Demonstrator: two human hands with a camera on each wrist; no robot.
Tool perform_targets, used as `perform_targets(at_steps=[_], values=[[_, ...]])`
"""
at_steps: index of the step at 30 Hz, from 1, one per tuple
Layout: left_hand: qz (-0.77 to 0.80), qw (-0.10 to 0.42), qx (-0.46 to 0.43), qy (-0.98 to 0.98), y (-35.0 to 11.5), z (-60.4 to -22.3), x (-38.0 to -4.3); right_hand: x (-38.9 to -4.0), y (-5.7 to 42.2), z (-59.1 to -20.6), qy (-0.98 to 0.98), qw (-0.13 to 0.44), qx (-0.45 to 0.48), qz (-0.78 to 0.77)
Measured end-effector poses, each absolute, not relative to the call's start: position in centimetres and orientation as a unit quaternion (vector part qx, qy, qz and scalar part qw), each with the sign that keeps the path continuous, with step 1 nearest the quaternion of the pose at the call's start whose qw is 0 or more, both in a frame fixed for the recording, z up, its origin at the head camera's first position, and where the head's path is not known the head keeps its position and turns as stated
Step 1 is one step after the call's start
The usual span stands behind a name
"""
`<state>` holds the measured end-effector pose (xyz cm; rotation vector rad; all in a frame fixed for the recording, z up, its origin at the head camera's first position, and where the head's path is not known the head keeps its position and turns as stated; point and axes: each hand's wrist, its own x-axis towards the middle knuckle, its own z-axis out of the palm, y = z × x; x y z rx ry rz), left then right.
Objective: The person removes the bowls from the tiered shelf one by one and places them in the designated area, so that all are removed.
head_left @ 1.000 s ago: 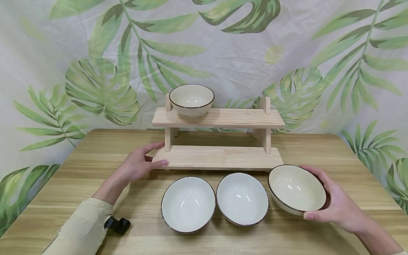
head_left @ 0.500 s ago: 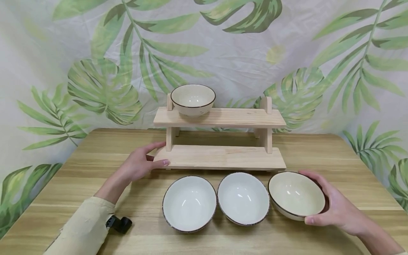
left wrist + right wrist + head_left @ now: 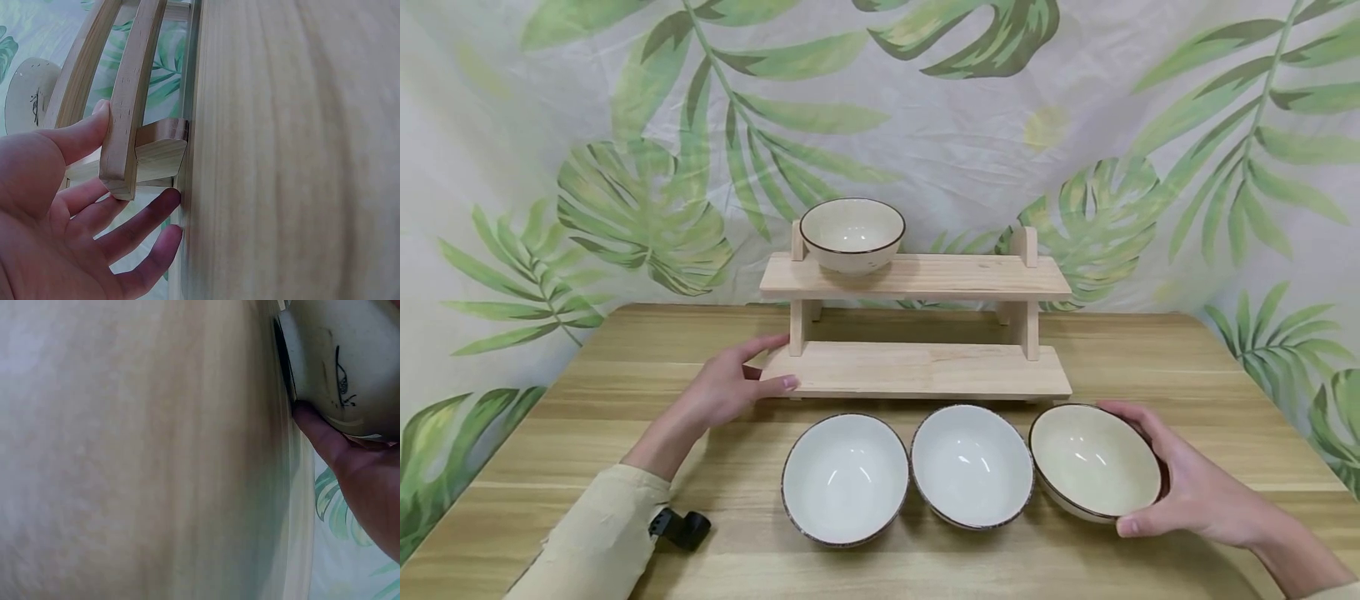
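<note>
At the left end of a two-tier wooden shelf (image 3: 917,368), my left hand (image 3: 727,385) grips the lower board, thumb on top; the left wrist view has its fingers (image 3: 147,234) below the board's end. On the table's right side, my right hand (image 3: 1195,483) holds a cream bowl (image 3: 1096,458) with a brown rim, thumb at the near side and fingers round the far side. A dark drawn mark shows on this bowl's outer wall (image 3: 369,369) in the right wrist view. Left of it stand a white bowl (image 3: 972,467) and another white bowl (image 3: 846,481), both dark-rimmed.
A second cream bowl (image 3: 852,236) sits at the left of the shelf's upper board (image 3: 962,277). Behind the wooden table (image 3: 647,358) hangs a leaf-patterned cloth (image 3: 955,125). A black device (image 3: 680,528) is attached by the left sleeve.
My right hand has brought the cream bowl down and toward me, then slightly left, beside the white bowls. My left hand has stayed on the shelf.
</note>
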<state>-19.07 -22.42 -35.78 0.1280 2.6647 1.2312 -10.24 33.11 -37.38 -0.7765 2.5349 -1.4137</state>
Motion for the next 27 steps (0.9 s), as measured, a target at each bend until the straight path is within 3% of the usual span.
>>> perform_targets(at_steps=[18,27], values=[[0.408,0.103,0.043,0.906,-22.6,-35.7,-19.1,-10.6,33.4,-37.1,0.803,0.139,-0.263,-0.517],[0.416,0.098,0.052,0.902,-22.4,-35.7,-19.1,-12.1,32.4,-35.8,0.814,0.03,-0.263,-0.516]])
